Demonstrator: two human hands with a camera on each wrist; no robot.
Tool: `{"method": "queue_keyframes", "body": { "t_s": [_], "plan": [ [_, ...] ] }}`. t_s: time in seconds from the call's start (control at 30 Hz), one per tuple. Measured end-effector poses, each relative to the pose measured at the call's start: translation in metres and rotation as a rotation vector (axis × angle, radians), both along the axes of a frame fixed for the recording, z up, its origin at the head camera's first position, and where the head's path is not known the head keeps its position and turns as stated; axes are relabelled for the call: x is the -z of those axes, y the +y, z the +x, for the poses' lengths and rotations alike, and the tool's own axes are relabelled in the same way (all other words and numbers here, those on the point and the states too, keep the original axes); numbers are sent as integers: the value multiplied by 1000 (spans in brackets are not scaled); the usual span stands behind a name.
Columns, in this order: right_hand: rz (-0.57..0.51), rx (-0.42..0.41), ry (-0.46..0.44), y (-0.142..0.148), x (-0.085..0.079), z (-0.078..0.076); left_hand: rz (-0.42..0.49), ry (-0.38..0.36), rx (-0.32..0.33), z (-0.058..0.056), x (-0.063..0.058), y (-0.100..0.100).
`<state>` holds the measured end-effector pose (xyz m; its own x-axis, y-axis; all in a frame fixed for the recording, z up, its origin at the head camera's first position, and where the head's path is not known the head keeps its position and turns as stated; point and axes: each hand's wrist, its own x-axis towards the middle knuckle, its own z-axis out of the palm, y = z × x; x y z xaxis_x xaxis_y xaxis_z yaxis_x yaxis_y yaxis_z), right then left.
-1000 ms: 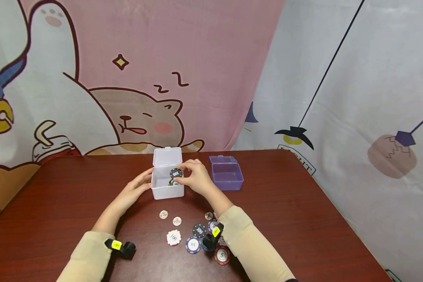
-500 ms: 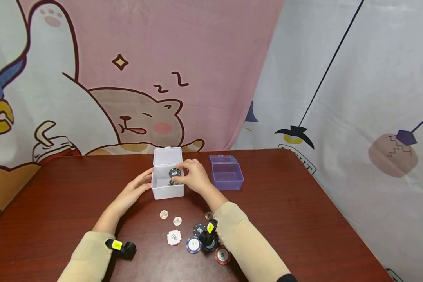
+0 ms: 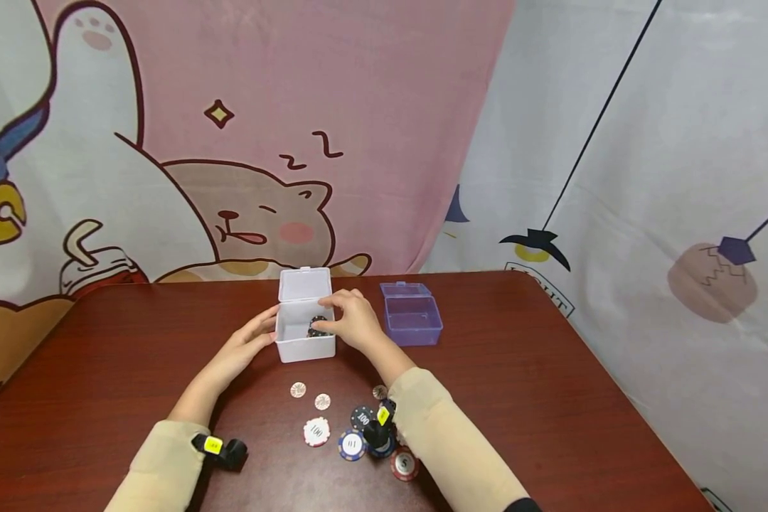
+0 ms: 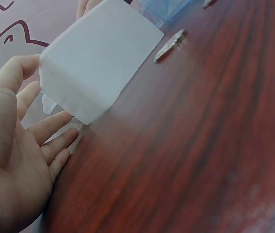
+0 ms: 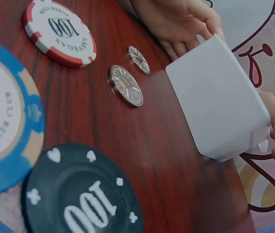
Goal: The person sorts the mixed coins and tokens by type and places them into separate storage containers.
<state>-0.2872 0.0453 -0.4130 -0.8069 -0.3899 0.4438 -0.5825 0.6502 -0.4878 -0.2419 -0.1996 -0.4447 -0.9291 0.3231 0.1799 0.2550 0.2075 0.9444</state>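
Cartoon-printed cloth (image 3: 409,142) hangs behind our reddish-brown desk (image 3: 518,398). We have a white box (image 3: 305,349) near its far side, lid tipped back. Our left hand (image 3: 243,346) rests against the box's left wall, its fingers loosely spread and touching rather than gripping. Our right hand (image 3: 353,321) reaches over the right wall, with the thumb inside, across the face of a dark chip (image 3: 317,319); whether those fingers pinch the chip or have let it go, we can't tell.

That chip should be stiff, fairly light and a little slick on its face, so we'd take it by the rim, between thumb and forefinger. The box looks like thin, rigid plastic, easily nudged, best steadied by its side walls.

Inside the white box, we see the dark chip at the right, perhaps overlapping another. Just right of our right hand, a see-through purple box (image 3: 412,337) stands with its lid back. Nearer us lie two coins (image 3: 322,402), a white-and-red chip (image 3: 316,432), a black chip (image 3: 361,417), a blue chip (image 3: 352,444) and a red chip (image 3: 404,464).
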Motion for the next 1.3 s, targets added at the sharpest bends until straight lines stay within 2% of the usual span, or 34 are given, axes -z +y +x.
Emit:
{"method": "queue_keyframes", "body": {
  "t_s": [0.3, 0.53, 0.8, 1.0, 1.3],
  "plan": [
    [-158, -101, -71, 11, 1, 7, -8, 1, -9, -1, 1, 0],
    [-214, -179, -96, 24, -2, 19, -10, 2, -9, -1, 2, -1],
    [-179, -273, -90, 40, -3, 35, 8, 0, -2, 0, 1, 0],
    [-134, -306, -99, 54, -1, 47, -1, -3, -7, -2, 3, -2],
    [-96, -383, -65, 65, 2, 62, -13, 1, -17, -4, 5, -2]
  ]
}}
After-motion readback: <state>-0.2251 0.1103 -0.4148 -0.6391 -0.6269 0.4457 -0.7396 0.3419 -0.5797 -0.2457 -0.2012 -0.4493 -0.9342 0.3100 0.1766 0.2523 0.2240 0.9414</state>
